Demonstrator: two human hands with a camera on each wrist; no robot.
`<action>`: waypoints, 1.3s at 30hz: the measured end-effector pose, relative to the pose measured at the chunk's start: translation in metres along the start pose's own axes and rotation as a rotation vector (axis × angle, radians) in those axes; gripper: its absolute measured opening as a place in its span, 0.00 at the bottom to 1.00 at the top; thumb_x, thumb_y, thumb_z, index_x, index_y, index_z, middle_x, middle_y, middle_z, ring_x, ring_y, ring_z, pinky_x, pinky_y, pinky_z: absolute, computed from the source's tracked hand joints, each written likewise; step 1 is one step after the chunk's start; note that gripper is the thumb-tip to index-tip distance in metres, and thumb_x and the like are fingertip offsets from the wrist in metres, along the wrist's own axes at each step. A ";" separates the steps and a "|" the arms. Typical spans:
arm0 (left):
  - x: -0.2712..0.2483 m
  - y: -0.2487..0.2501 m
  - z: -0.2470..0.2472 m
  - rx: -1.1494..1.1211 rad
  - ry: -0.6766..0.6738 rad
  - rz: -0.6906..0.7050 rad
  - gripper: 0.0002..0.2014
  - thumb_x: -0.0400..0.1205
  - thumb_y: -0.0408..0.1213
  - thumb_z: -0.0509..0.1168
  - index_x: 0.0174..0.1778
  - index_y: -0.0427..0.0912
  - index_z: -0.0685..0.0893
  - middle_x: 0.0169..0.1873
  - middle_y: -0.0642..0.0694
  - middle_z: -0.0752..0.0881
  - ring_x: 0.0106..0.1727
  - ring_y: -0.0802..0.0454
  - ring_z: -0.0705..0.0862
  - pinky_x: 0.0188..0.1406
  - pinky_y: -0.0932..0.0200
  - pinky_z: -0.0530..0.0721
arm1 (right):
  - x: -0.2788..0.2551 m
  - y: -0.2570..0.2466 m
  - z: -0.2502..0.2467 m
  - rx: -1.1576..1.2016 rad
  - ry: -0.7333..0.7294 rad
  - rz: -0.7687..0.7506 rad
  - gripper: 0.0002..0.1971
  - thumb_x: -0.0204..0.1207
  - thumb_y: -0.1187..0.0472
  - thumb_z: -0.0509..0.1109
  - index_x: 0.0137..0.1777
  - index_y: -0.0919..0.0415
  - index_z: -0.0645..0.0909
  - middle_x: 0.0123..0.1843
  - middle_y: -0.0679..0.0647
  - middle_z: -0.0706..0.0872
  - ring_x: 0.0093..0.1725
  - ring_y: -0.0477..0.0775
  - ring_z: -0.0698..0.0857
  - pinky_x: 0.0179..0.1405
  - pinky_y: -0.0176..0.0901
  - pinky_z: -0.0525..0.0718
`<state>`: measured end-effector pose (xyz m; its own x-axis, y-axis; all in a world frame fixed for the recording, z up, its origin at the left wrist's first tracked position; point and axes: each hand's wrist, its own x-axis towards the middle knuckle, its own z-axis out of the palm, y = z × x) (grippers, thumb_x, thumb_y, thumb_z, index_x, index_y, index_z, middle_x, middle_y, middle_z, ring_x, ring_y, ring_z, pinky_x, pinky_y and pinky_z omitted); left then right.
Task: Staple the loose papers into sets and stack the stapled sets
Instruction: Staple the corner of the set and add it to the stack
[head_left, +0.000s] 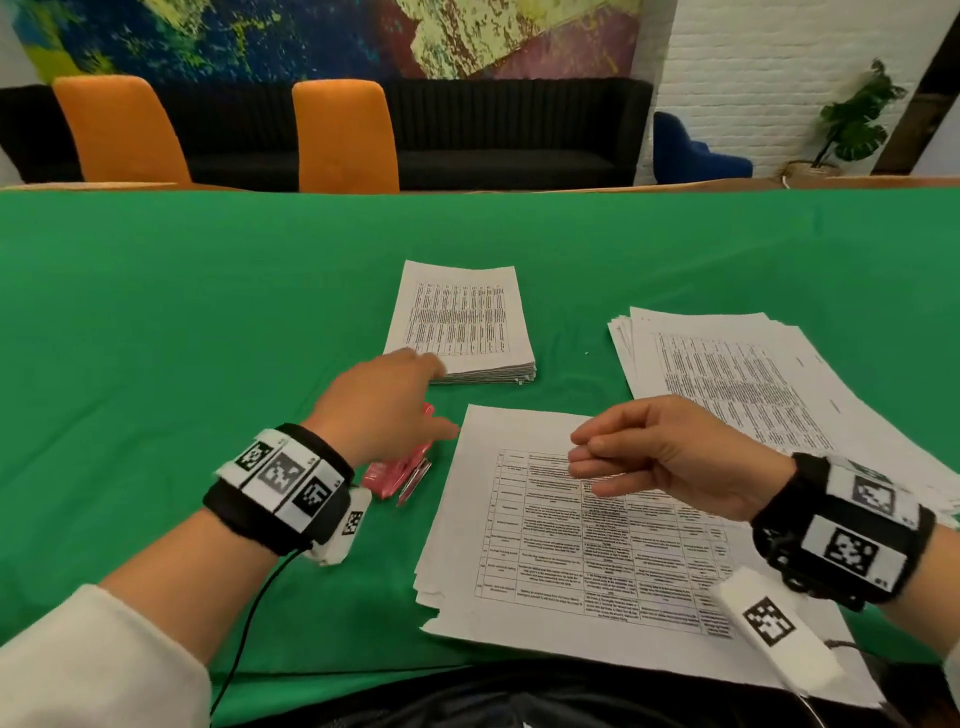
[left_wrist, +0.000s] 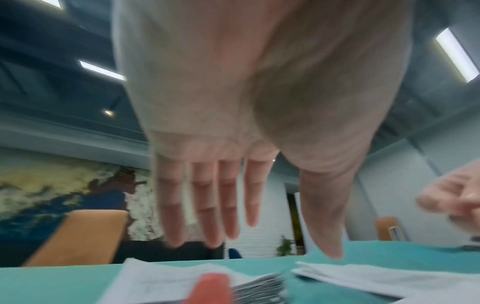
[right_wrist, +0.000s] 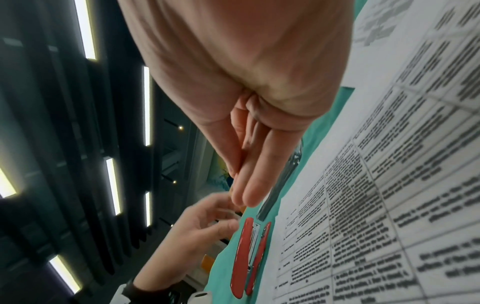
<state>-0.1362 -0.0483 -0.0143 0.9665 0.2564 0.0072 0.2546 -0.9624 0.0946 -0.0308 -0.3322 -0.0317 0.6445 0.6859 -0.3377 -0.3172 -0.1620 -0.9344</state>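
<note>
The left hand (head_left: 382, 405) is hovering palm-down over the table with its fingers (left_wrist: 202, 205) stretched out straight and slightly parted, gripping nothing; the fingertips are reaching toward the near left corner of the neat, thick stack of printed white paper sets (head_left: 462, 325). Whether they are touching that stack cannot be told. The right hand (head_left: 670, 457) is hanging above the loosely squared pile of printed white sheets (head_left: 571, 540) nearest the person, its fingers (right_wrist: 255, 170) lying close together and loosely curled, thumb alongside, holding nothing.

Just under the left hand, one red plastic stapler (head_left: 397, 475) is lying on its side on the green cloth-covered table (head_left: 208, 312), just beside the left edge of the near pile. There are three groups of paper: the neat stack farther out at centre, the near pile, and a fanned, untidy heap of printed white sheets (head_left: 727, 364) to the right, well apart from the neat stack.

The head view is hiding most of the stapler behind the left hand; the right wrist view is showing its whole length, with the metal strip between its two red halves (right_wrist: 249, 259). The left wrist view is showing only its blurred red tip (left_wrist: 211, 288), but it is the view that shows the left palm open. The dark, layered edge of the neat stack (left_wrist: 259, 286) is showing there too.

Beyond the table, two orange upholstered chairs (head_left: 343, 135) are standing before one black sofa (head_left: 493, 135), with one potted green plant (head_left: 852, 119) at the far right.
</note>
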 end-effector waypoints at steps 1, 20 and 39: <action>-0.001 0.011 -0.002 -0.054 0.014 0.090 0.31 0.80 0.61 0.73 0.78 0.59 0.75 0.67 0.57 0.81 0.65 0.51 0.83 0.64 0.47 0.84 | -0.003 0.001 -0.002 -0.015 0.000 -0.008 0.13 0.74 0.71 0.74 0.58 0.75 0.87 0.56 0.74 0.92 0.51 0.64 0.95 0.45 0.51 0.95; 0.022 0.094 0.025 0.228 -0.446 0.237 0.49 0.66 0.45 0.88 0.75 0.80 0.66 0.58 0.57 0.80 0.59 0.49 0.80 0.52 0.45 0.83 | -0.152 0.044 -0.133 -0.027 0.407 -0.040 0.21 0.49 0.60 0.94 0.42 0.64 0.94 0.50 0.75 0.92 0.33 0.59 0.94 0.32 0.50 0.94; 0.029 0.102 0.031 0.252 -0.480 0.176 0.49 0.58 0.46 0.89 0.62 0.88 0.65 0.48 0.57 0.81 0.39 0.52 0.90 0.40 0.51 0.92 | -0.120 0.227 -0.242 -0.718 0.126 0.751 0.07 0.85 0.68 0.72 0.48 0.62 0.90 0.41 0.56 0.95 0.34 0.48 0.93 0.34 0.37 0.88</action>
<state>-0.0811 -0.1417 -0.0353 0.8859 0.0770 -0.4574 0.0306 -0.9937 -0.1080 -0.0119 -0.6226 -0.2308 0.5335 0.1625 -0.8300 -0.2047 -0.9274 -0.3131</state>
